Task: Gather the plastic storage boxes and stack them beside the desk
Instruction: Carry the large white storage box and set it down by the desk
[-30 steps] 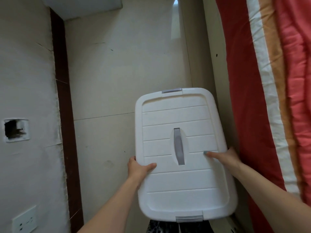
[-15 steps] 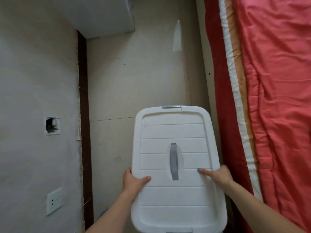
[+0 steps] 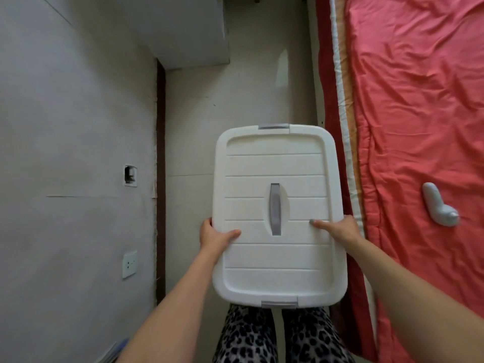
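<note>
A white plastic storage box with a ribbed lid, a grey centre handle and grey end clips hangs in the air in front of me over the floor. My left hand grips its left edge, thumb lying on the lid. My right hand grips the right edge, thumb on the lid too. The fingers of both hands are hidden under the rim. The box body below the lid is out of sight.
A bed with a pink cover runs along the right, a grey object lying on it. A wall with a socket stands left. A white cabinet is ahead. Pale floor tiles form a narrow aisle.
The view has tilted down and shifted right, so more of the bed and my legs show. The box stays held in both hands and sits nearer my body.
</note>
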A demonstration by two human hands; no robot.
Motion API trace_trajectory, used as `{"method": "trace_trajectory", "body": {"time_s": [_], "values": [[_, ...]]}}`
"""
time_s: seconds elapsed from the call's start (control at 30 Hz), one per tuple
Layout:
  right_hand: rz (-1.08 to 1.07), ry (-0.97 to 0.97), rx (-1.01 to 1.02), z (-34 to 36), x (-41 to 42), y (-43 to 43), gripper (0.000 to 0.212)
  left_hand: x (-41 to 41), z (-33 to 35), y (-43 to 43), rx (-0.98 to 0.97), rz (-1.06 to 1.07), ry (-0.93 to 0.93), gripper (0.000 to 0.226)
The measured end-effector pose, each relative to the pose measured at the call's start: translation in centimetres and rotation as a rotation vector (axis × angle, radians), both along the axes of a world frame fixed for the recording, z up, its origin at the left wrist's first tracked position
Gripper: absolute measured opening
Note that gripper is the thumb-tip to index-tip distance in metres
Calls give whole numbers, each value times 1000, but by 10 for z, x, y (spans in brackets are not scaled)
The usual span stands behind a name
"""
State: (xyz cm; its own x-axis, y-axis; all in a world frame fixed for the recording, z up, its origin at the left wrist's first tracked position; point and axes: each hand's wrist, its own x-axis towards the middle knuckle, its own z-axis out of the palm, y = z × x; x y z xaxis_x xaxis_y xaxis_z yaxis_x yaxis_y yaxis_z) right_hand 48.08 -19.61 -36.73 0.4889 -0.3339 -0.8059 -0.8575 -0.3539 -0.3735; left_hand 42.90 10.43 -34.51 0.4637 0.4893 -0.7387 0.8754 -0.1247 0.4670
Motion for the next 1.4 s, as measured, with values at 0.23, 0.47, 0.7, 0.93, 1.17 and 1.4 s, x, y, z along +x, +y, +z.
{"method": "trace_trajectory", "body": {"time_s": [0.23,0.47,0.7,0.93,1.17,1.4], "values": [[-57,-198,-6,78,15,12,62,8,75,12,-50,4,-113,75],[-147,-320,54,165,33,18,67,26,150,22,-69,30,-289,77],[-229,-485,176,260,35,14,54,37,224,31,-101,28,-470,69],[-235,-605,232,318,33,11,47,42,285,34,-133,24,-611,70],[-227,-641,260,343,47,32,38,49,304,54,-185,68,-629,63],[-211,-677,253,347,51,71,43,59,310,92,-211,110,-614,61]]}}
